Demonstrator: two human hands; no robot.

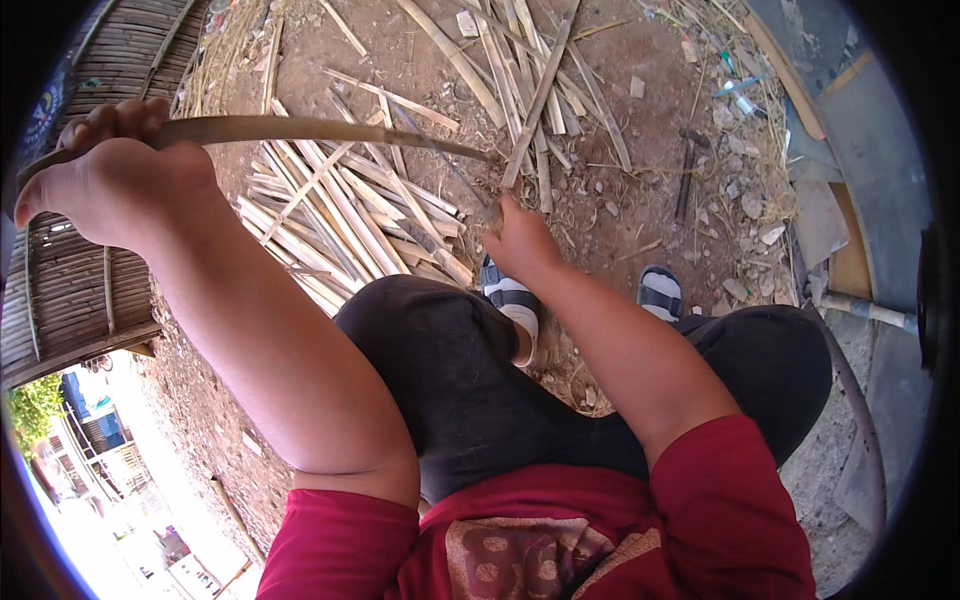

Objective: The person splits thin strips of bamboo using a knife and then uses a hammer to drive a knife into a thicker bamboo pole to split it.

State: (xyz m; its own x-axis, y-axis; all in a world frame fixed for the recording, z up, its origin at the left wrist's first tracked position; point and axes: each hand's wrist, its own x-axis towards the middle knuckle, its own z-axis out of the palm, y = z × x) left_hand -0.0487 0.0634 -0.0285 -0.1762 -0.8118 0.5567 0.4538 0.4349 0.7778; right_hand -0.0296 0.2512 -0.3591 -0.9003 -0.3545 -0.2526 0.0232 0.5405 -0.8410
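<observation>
My left hand is raised at the upper left, its fingers wrapped round a long bamboo strip. The strip runs to the right, and its far end comes down near the ground above my right hand. In front of my knees my right hand is closed round the handle of a knife. Its thin grey blade points up and to the left, crossing below the strip in the picture; whether the two touch I cannot tell.
Split bamboo strips lie heaped at the left, and more bamboo pieces are strewn ahead. A hammer rests on the dirt at the right, near stones and litter. Grey sheets line the right side; a woven bamboo panel stands left.
</observation>
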